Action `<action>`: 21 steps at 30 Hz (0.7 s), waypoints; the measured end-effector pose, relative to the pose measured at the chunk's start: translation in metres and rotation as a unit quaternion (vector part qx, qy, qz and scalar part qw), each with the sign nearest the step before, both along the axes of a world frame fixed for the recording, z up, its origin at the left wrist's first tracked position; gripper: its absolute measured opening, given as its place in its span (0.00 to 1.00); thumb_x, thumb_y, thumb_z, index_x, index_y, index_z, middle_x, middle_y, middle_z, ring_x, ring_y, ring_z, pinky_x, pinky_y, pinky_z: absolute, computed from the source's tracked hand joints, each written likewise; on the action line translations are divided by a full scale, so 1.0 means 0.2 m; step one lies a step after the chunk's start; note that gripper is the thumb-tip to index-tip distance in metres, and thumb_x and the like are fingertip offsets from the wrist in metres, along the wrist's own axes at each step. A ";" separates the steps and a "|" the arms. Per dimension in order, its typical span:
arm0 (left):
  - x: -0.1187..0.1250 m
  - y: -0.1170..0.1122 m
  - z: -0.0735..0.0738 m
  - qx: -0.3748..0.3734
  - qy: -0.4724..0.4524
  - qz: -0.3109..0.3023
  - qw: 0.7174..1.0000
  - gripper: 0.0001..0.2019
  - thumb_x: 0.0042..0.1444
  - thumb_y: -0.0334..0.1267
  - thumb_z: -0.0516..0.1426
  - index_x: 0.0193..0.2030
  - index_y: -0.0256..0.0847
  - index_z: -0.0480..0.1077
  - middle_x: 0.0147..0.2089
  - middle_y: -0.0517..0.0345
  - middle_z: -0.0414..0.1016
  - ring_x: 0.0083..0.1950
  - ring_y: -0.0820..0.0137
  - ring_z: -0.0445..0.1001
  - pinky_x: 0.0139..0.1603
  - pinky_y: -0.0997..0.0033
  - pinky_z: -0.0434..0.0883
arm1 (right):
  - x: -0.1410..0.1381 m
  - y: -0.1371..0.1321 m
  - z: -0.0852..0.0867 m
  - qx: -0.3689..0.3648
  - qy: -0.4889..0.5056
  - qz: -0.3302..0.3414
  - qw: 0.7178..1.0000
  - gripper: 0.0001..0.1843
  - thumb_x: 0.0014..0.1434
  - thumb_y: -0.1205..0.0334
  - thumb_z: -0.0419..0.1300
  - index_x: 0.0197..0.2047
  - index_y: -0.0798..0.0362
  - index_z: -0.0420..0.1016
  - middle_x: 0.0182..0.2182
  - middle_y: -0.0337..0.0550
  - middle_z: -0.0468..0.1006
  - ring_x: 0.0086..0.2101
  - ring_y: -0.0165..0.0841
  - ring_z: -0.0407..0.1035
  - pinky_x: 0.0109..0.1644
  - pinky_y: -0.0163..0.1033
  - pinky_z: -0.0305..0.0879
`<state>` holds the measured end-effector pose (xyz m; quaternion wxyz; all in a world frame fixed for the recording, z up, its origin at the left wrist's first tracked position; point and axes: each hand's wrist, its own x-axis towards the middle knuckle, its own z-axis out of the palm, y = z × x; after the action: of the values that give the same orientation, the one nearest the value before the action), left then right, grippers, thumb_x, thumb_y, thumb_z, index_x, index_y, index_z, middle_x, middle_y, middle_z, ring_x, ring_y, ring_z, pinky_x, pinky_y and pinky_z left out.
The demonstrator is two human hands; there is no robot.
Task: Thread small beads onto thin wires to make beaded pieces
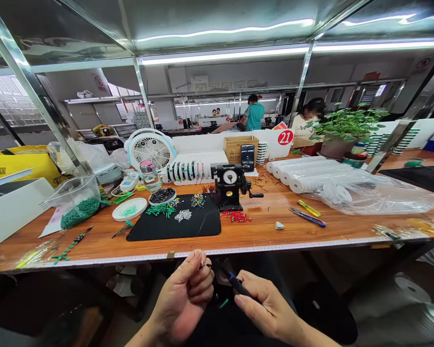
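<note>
Your left hand (183, 294) pinches a fine wire (204, 265) between thumb and forefinger, with the other fingers curled in behind it. Your right hand (269, 308) is closed narrowly around a slim dark tool (235, 283) with a blue band. The tool's tip points at that pinch and ends just beside the wire, though you can't tell from this view whether they touch. Both hands sit low, below the bench edge, in front of your dark clothing.

The wire looks thin enough that a small slip of your thumb could let it spring free and disappear against the dark cloth. A tiny green piece (223, 303) shows just below your hands, and any shift of your lap could send it to the floor. Pressing hard with the tool this close could bend the wire or jab your left fingers.

Just ahead, a measuring tape (217, 251) runs along the edge of the wooden workbench (260, 236). Beyond it, a black mat (173, 231) holds scattered green and multicoloured pieces, with a hand-cranked counter (229, 185) at its far right corner. To the left, a clear plastic bag of green pieces (80, 207) sits near the bench's far corner.
</note>
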<state>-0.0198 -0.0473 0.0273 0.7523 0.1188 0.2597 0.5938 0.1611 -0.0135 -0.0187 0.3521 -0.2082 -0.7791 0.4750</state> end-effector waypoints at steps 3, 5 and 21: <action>0.00 0.00 -0.01 0.004 0.006 0.002 1.000 0.14 0.56 0.35 0.58 0.24 0.35 0.57 0.20 0.69 0.43 0.18 0.84 0.43 0.17 0.81 0.42 | 0.01 0.00 0.00 -0.003 -0.009 -0.005 1.000 0.18 0.61 0.55 0.47 0.23 0.53 0.49 0.24 0.38 0.56 0.26 0.29 0.51 0.30 0.35 0.50; 0.00 0.00 -0.02 0.006 0.010 0.004 1.000 0.14 0.56 0.35 0.57 0.24 0.35 0.57 0.20 0.69 0.42 0.18 0.84 0.43 0.17 0.81 0.43 | 0.01 0.00 0.00 -0.005 -0.011 -0.006 1.000 0.17 0.60 0.56 0.47 0.23 0.53 0.49 0.24 0.38 0.56 0.27 0.29 0.51 0.30 0.35 0.50; 0.06 0.15 0.02 0.075 0.461 -0.103 0.878 0.12 0.48 0.45 0.63 0.30 0.39 0.68 0.23 0.63 0.62 0.23 0.78 0.58 0.21 0.81 0.58 | 0.16 0.01 0.04 0.073 -0.073 -0.118 0.988 0.12 0.56 0.64 0.52 0.22 0.54 0.56 0.30 0.40 0.63 0.32 0.29 0.60 0.36 0.33 0.58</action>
<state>-0.0084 -0.0182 0.0305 0.5937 0.4609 0.5179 0.4085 0.1925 -0.0122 -0.0097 0.3621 -0.3062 -0.8055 0.3553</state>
